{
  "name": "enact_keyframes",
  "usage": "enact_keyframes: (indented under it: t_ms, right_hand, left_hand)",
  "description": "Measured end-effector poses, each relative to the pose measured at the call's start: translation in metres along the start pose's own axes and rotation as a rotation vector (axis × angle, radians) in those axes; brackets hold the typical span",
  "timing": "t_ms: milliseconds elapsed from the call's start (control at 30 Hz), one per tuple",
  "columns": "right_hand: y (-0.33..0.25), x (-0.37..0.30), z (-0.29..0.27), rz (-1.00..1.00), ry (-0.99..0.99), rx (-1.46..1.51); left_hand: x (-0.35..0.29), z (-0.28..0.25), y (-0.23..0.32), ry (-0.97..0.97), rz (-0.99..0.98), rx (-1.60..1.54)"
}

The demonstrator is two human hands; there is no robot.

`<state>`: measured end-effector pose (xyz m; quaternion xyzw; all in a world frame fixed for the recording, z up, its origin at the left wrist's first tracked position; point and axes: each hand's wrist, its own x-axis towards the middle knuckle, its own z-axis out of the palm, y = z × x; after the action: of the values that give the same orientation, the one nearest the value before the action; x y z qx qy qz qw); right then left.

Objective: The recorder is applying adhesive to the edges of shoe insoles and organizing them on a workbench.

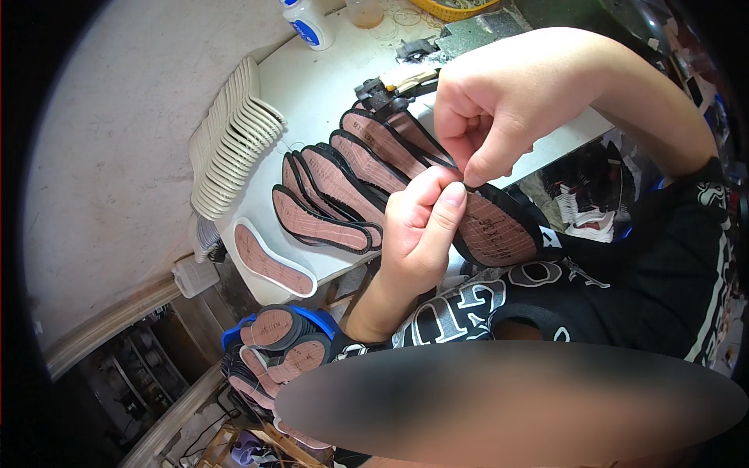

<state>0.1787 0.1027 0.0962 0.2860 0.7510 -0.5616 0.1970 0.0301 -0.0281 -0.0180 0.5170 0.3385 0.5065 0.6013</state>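
My left hand (425, 226) is closed, its thumb and fingers pinching the edge of a black shoe upper (499, 226) whose pinkish-brown sole side faces up. Part of that upper is hidden behind the fingers, and its far end rests near my body. Right above, my right hand (499, 117) is pinched shut close to the left thumb, at the same edge. Whatever lies between the right fingertips is too small to make out. Beside my hands, a row of similar black-edged uppers (320, 218) lies overlapping on the white table (312, 93).
A white-rimmed sole (273, 257) lies by the table's near left corner. Against the wall leans a stack of cream soles (238, 140). A white bottle (308, 23), a yellow basket (452, 8) and a black clamp-like tool (382, 97) stand farther back. Below sits a blue bin (320, 320) with more soles.
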Motion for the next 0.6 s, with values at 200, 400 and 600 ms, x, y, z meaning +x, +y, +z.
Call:
enact_keyframes:
  t_ms: [200, 400, 600]
  right_hand:
    - [-0.004, -0.005, -0.001, 0.036, 0.047, -0.083]
    - [0.015, -0.007, 0.001, -0.004, -0.003, 0.154]
    - [0.023, -0.007, 0.002, 0.015, -0.011, 0.313]
  left_hand:
    - [0.008, -0.004, 0.001, -0.034, -0.075, -0.047]
    - [0.012, -0.017, 0.019, -0.13, -0.063, 0.088]
    - [0.02, -0.02, 0.028, -0.188, -0.084, 0.159]
